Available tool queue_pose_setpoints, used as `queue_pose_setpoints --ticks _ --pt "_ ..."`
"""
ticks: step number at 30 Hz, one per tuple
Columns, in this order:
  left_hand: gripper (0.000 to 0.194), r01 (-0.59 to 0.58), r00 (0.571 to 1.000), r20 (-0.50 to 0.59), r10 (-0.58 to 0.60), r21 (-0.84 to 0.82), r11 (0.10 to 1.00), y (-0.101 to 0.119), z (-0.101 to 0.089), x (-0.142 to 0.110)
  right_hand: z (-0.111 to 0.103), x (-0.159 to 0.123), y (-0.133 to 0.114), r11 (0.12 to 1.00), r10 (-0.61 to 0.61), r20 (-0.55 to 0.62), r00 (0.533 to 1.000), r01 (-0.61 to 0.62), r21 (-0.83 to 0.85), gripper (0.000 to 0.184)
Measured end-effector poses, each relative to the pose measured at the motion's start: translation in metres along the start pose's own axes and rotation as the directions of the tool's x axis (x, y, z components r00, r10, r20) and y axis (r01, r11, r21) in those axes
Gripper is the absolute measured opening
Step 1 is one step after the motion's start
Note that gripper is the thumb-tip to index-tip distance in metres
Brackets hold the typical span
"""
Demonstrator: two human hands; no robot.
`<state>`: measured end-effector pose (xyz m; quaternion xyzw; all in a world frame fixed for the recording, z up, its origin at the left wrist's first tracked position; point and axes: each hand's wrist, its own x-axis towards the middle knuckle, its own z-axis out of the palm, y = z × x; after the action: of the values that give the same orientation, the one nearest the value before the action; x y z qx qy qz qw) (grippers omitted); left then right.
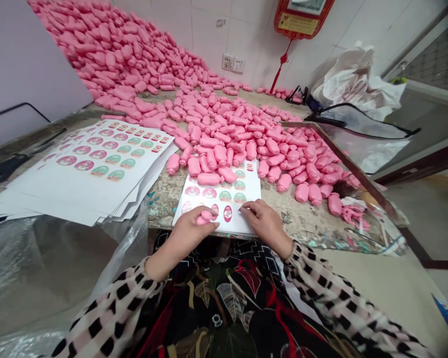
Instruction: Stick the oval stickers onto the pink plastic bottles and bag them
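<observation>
My left hand (192,228) is closed around a small pink bottle-shaped piece (205,217), held low over the front of a sticker sheet (251,226). Fingers pinched, my right hand (264,223) rests at the sheet's right side. A small dark tip shows at its fingertips, too small to name. Between the hands lies an oval pink-red sticker (227,214). Green and pink round-topped stickers fill other rows of the sheet. Several loose pink bottle-shaped pieces (209,179) cover its far part.
A big heap of pink pieces (134,54) spreads over the worktable (160,209) to the wall. At left lies a stack of sticker sheets (70,184), with clear plastic (59,268) below. A wooden rim (353,161) bounds the right side, near plastic bags (362,84).
</observation>
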<state>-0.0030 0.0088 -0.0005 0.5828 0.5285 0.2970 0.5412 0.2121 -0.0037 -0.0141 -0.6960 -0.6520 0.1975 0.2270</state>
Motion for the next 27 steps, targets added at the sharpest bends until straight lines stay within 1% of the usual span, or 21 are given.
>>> queue_pose_setpoints --ticks 1,2,3,4,6,7,9,11,15,18,20,23,27 --pt "0.021 -0.069 0.998 0.023 0.066 0.192 0.979 -0.001 0.002 -0.001 0.001 0.001 0.0 0.995 -0.013 -0.014 1.0 0.011 -0.097 0.022" --pt "0.02 -0.146 0.989 0.061 0.133 0.352 0.924 -0.001 0.005 -0.002 0.003 0.002 -0.002 0.986 -0.027 -0.02 0.999 0.023 -0.163 0.021" --pt "0.022 -0.222 0.975 0.11 0.192 0.472 0.853 -0.002 0.008 -0.003 0.004 0.002 -0.004 0.978 -0.039 -0.025 0.999 0.033 -0.207 0.02" --pt "0.026 -0.29 0.957 0.16 0.241 0.555 0.78 -0.003 0.011 -0.004 0.006 0.002 -0.007 0.97 -0.047 -0.028 0.998 0.039 -0.238 0.02" --pt "0.036 -0.383 0.923 0.243 0.299 0.654 0.653 -0.005 0.016 -0.005 0.009 0.003 -0.011 0.959 -0.057 -0.031 0.998 0.046 -0.28 0.02" --pt "0.04 -0.408 0.912 0.278 0.302 0.686 0.602 -0.007 0.018 -0.006 0.01 0.003 -0.012 0.953 -0.06 -0.031 0.998 0.048 -0.298 0.02" --pt "0.048 -0.434 0.901 0.339 0.271 0.736 0.52 -0.01 0.019 -0.007 0.01 0.005 -0.014 0.943 -0.066 -0.022 0.998 0.055 -0.328 0.021" --pt "0.053 -0.438 0.899 0.372 0.231 0.769 0.466 -0.014 0.019 -0.008 0.009 0.007 -0.014 0.932 -0.087 -0.002 0.996 0.081 -0.353 0.021" --pt "0.057 -0.425 0.905 0.372 0.206 0.814 0.395 -0.018 0.02 -0.01 0.005 0.011 -0.013 0.912 -0.151 0.039 0.988 0.154 -0.38 0.022" --pt "0.054 -0.414 0.909 0.358 0.214 0.832 0.369 -0.019 0.023 -0.011 0.003 0.014 -0.012 0.924 -0.15 0.076 0.986 0.167 -0.344 0.02" --pt "0.053 -0.406 0.912 0.348 0.217 0.839 0.363 -0.02 0.025 -0.012 0.002 0.015 -0.01 0.944 -0.134 0.089 0.987 0.155 -0.293 0.018" --pt "0.058 -0.384 0.922 0.327 0.208 0.848 0.365 -0.023 0.029 -0.013 0.005 0.014 -0.008 0.972 -0.107 0.087 0.991 0.122 -0.199 0.016" --pt "0.064 -0.381 0.923 0.328 0.201 0.852 0.359 -0.025 0.033 -0.013 0.013 0.006 -0.009 0.995 -0.027 0.05 0.998 0.032 -0.09 0.015"
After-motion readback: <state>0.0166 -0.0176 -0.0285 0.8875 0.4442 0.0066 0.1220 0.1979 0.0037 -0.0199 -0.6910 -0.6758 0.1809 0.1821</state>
